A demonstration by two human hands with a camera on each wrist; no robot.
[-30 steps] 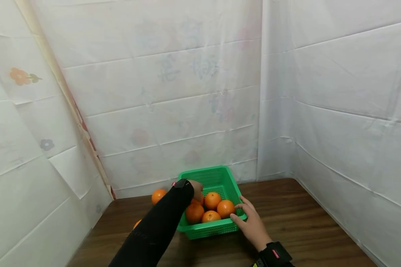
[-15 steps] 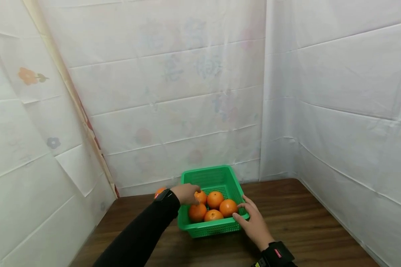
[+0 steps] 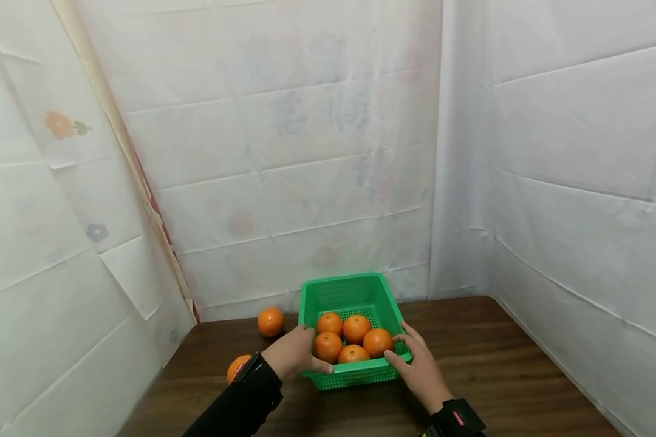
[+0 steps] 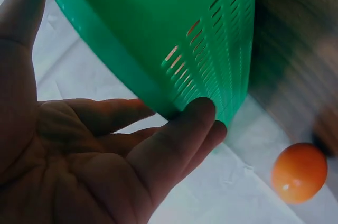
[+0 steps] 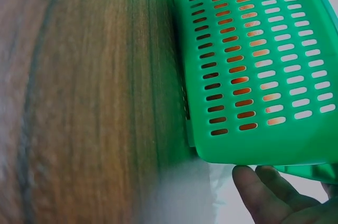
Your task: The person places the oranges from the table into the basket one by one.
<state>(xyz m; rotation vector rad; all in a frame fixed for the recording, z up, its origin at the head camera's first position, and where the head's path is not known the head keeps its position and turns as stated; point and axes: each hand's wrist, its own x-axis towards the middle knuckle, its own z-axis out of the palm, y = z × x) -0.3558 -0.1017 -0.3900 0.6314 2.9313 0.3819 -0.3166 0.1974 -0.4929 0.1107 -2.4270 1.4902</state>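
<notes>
A green basket [image 3: 355, 379] stands on the wooden table with several oranges [image 3: 327, 346] inside, in its nearer part. My left hand [image 3: 294, 353] grips the basket's front left corner, thumb along the front rim. In the left wrist view, the fingers of that hand [image 4: 105, 150] lie against the wall of the basket [image 4: 142, 28]. At the front right corner, my right hand [image 3: 422, 367] holds the rim between thumb and fingers. The right wrist view shows its fingertips at the edge of the basket [image 5: 253, 152]. No orange is in either hand.
Left of the basket, two oranges lie on the table [image 3: 470, 364]: one farther back [image 3: 270, 321], the other [image 3: 239, 368] beside the left wrist. White sheeting [image 3: 306, 182] hangs behind the table and along both sides.
My left hand has come out of the basket, away from the oranges, and moved toward me onto the front left corner. The right hand stays at its corner. The view has shifted slightly.
</notes>
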